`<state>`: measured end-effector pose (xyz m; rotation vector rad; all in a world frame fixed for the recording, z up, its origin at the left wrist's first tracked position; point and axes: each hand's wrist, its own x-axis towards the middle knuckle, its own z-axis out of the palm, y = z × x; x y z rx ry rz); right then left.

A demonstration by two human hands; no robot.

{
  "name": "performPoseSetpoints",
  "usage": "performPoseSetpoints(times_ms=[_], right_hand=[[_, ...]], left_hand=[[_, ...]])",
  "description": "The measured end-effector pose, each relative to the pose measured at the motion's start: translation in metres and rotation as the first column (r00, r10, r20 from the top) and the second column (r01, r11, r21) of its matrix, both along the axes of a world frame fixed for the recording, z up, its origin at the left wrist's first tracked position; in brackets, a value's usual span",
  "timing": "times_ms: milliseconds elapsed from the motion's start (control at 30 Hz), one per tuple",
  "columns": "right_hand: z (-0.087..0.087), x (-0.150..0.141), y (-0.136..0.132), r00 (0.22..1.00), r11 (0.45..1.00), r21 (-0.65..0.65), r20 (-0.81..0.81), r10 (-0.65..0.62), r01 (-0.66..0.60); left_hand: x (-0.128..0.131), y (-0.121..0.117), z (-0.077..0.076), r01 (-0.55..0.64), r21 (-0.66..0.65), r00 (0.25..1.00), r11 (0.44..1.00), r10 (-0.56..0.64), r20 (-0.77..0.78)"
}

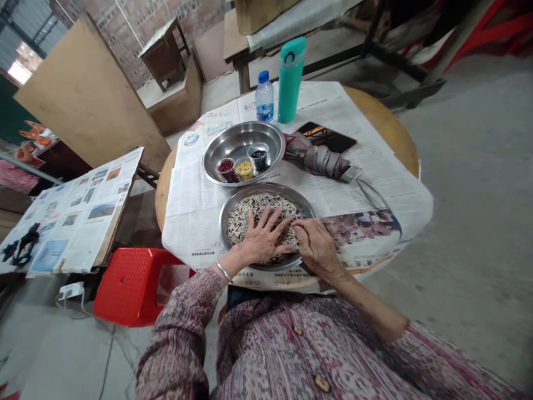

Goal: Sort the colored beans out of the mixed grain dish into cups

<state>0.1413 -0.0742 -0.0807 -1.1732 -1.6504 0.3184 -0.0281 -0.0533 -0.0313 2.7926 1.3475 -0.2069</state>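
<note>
Your left hand (263,240) is lying open, palm down, with the fingers spread across the mixed grains and beans (257,210). Your right hand (316,248) is curled, its fingertips (297,223) touching the mix near the far right of the heap; from this view, you cannot tell whether they are pinching any grains.

The mix is lying in a shallow steel plate (307,204), which is sitting on newspaper (191,194) spread over the round surface (387,125). Just beyond it, a wider steel basin (233,139) is holding a cup of red beans (227,170), a cup of yellow grains (245,169) and a cup of black beans (259,158).

Risks, as judged: the rim is low, so a hard sideways sweep could push grains over it. Heavy pressure on the near rim could tip the plate on the loose paper. A careless reach or your sleeve (183,328) could knock the basin and upset the small cups.
</note>
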Motion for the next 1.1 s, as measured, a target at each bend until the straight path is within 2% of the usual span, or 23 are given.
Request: performPoseSetpoints(times_ms=[133,233,300,467,567,633,733,867,967,1100], right_hand=[[0.0,0.0,0.0,1.0,1.0,0.02,0.009,-0.002,0.002],[0.001,0.001,0.001,1.0,0.999,0.04,0.025,-0.006,0.005],[0.001,0.001,0.0,0.999,0.999,0.044,0.033,-0.008,0.007],[0.0,0.001,0.0,0.999,1.0,0.006,0.035,-0.012,0.012],[-0.001,0.001,0.0,0.999,1.0,-0.001,0.036,-0.012,0.012],[-0.002,0.001,0.001,0.999,1.0,0.008,0.04,-0.015,0.015],[-0.003,0.002,0.001,0.999,1.0,0.022,0.052,-0.016,0.015],[-0.003,0.002,0.001,0.997,1.0,0.026,0.073,-0.012,0.01],[-0.002,0.002,0.0,0.997,1.0,0.028,0.074,-0.014,0.012],[0.0,0.001,0.001,0.999,1.0,0.022,0.051,-0.006,0.005]], left_hand=[[0.002,0.023,0.0,0.013,0.052,1.0,0.999,-0.014,0.015],[-0.007,0.035,0.001,-0.058,0.081,0.998,0.995,0.056,0.033],[-0.017,0.036,0.002,-0.137,0.11,0.99,0.984,0.133,0.04],[-0.037,0.005,0.02,-0.293,0.14,0.956,0.946,0.292,0.033],[-0.043,-0.019,0.036,-0.325,0.059,0.946,0.944,0.324,0.022],[-0.044,-0.031,0.042,-0.325,-0.014,0.945,0.946,0.325,0.035],[-0.04,-0.037,0.034,-0.301,-0.138,0.939,0.944,0.318,0.128],[-0.023,-0.022,0.007,-0.221,-0.252,0.898,0.942,0.297,0.323],[-0.011,0.0,-0.003,-0.174,-0.169,0.863,0.97,0.233,0.448],[-0.011,0.026,0.005,-0.269,0.028,0.819,0.963,0.213,0.533]])
